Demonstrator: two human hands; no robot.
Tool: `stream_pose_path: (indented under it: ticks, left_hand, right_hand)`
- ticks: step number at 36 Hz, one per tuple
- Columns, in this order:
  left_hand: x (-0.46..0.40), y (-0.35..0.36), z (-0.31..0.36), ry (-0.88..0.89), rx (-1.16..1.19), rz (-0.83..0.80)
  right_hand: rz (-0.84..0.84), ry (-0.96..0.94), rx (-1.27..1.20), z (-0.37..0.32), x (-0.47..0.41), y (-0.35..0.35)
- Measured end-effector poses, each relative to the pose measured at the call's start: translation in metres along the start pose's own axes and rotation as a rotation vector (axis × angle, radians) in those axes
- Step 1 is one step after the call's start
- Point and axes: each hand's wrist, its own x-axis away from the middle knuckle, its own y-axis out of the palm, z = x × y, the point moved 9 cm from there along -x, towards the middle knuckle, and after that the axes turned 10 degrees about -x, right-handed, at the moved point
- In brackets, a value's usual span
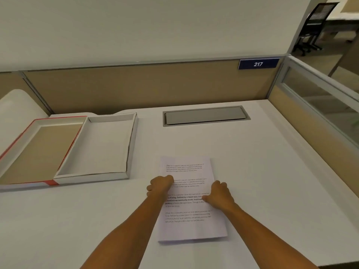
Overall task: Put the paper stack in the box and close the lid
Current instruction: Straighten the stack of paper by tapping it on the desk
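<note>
A stack of white printed paper (189,220) lies flat on the white desk in front of me. My left hand (160,186) rests on its left edge with fingers curled down. My right hand (219,195) sits on its right edge, fingers curled over the side. Both hands touch the stack; it still lies on the desk. To the left stands the open white box (132,140), shallow and empty. Its lid (27,133), with a brown inside and a red rim, lies open flat beside it at the far left.
A grey cable hatch (206,115) is set flush in the desk behind the paper. Tan partition panels (136,86) wall the back and right. A blue sign reading 217 (258,64) hangs at the back right. A black office chair (314,26) stands beyond.
</note>
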Motion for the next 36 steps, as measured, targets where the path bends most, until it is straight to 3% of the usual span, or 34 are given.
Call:
stream_pose_path:
  ticks: [16, 21, 28, 36]
  left_hand:
    - [0.003, 0.004, 0.013, 0.065, 0.15, -0.13]
    - [0.001, 0.0, 0.007, 0.247, 0.234, -0.103]
    - [0.008, 0.005, 0.0, 0.229, 0.373, -0.267]
    - [0.024, 0.002, 0.015, 0.3, 0.319, -0.203]
  right_hand:
    - [0.014, -0.009, 0.027, 0.001, 0.0, 0.0]
    - [0.022, -0.013, 0.035, 0.001, 0.001, -0.001]
    - [0.021, -0.003, -0.007, 0.002, 0.001, -0.001]
    - [0.023, -0.013, -0.145, 0.012, 0.001, 0.0]
